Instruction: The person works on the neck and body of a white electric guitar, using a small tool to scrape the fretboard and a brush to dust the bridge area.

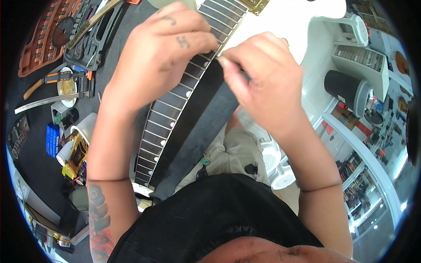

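A guitar neck with silvery frets and pale round markers runs diagonally from my waist up to a white guitar body. No strings show over the frets. My left hand lies across the upper frets, its fingers curled and closed; what they hold, if anything, is hidden. At the neck's right edge, my right hand pinches thumb and index finger together, close to the left fingertips. Whatever is in that pinch is too small to make out. Gold-coloured hardware sits on the body at the top.
Beneath the neck is a long black support. To the left, the dark bench carries an orange tool case, a hammer, a blue plastic block and a white cup. A black bin and white stool stand at right.
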`<state>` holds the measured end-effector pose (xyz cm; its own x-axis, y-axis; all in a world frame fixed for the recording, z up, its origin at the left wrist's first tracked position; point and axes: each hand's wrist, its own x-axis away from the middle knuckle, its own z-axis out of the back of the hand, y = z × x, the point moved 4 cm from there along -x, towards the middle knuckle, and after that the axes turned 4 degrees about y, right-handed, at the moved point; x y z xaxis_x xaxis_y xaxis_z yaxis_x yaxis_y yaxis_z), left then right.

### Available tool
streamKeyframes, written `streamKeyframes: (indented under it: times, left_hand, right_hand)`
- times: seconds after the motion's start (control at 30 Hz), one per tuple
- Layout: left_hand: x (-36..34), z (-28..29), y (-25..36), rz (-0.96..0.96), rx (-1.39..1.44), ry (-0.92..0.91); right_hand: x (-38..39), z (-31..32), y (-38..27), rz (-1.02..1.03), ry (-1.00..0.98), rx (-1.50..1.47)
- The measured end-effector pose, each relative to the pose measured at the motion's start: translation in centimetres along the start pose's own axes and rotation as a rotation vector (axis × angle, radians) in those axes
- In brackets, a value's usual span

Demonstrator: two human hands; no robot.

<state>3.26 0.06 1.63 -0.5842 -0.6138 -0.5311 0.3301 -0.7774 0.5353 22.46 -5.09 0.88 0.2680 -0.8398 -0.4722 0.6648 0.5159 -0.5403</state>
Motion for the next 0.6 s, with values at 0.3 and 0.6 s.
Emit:
streamKeyframes:
  times: [0.3,0.6]
  left_hand:
    - [0.0,-0.2,0.1,0.014,-0.028,-0.043]
    - [0.0,-0.3,0.2,0.008,-0.025,-0.038]
  right_hand:
    - [-0.2,0.2,-0.3,-0.011,-0.051,-0.006]
    - [0.2,0.1,0.0,-0.011,-0.003,-0.086]
